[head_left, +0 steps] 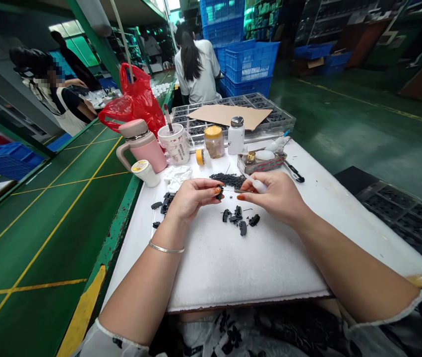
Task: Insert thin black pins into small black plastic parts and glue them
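My left hand (pixel 192 198) pinches a small black plastic part (pixel 219 193) between thumb and fingers above the white foam mat (pixel 233 258). My right hand (pixel 273 193) is closed on a slim tool with a white handle (pixel 257 185), its tip pointing at the black part. Several more black parts (pixel 240 218) lie on the mat just below my hands, and others (pixel 164 203) lie to the left. A pile of tiny dark pieces (pixel 228 179) sits behind my hands.
At the back of the mat stand a pink mug (pixel 142 146), a white cup (pixel 175 144), a yellow-lidded jar (pixel 214 141), a white bottle (pixel 236 135) and a small tray (pixel 261 162). Part trays under cardboard (pixel 229 115) lie beyond. Other people work at the green conveyor (pixel 47 208) to the left.
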Motion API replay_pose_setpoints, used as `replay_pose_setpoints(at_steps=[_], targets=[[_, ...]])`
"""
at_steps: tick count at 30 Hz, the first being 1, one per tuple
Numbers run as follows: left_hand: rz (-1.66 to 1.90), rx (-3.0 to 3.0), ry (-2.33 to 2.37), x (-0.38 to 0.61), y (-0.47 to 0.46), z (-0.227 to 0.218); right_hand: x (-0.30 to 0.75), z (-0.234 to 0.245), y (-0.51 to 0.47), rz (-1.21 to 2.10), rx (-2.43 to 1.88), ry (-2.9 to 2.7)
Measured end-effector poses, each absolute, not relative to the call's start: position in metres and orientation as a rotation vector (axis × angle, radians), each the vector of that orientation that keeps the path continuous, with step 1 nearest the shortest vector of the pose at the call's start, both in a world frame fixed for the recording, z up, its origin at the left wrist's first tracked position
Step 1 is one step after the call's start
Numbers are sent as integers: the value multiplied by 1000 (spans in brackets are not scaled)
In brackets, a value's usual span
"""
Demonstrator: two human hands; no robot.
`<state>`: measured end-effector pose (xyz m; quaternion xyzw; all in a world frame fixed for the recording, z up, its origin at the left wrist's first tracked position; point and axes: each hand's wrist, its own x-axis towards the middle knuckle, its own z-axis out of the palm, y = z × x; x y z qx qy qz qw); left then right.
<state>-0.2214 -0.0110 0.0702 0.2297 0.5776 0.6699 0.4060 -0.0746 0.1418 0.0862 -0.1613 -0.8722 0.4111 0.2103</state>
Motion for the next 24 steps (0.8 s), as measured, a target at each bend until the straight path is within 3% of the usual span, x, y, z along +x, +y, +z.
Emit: replay_pose_setpoints(at_steps=[9, 15, 17, 20, 24], targets=[[1719, 687, 1489, -217, -15, 73, -77, 81, 146, 1480, -363, -2334], [1673, 799, 1521, -219, -16, 72, -81, 71, 145, 2187, -375, -2116], [1660, 814, 1520, -220, -15, 71, -82, 69, 145, 2285, -418, -2101], [1669, 787, 1511, -223, -15, 70, -81, 71, 144, 2143, -414, -2230], [1710, 718, 1500, -225, -14, 68, -79, 79, 143, 1535, -427, -2446]])
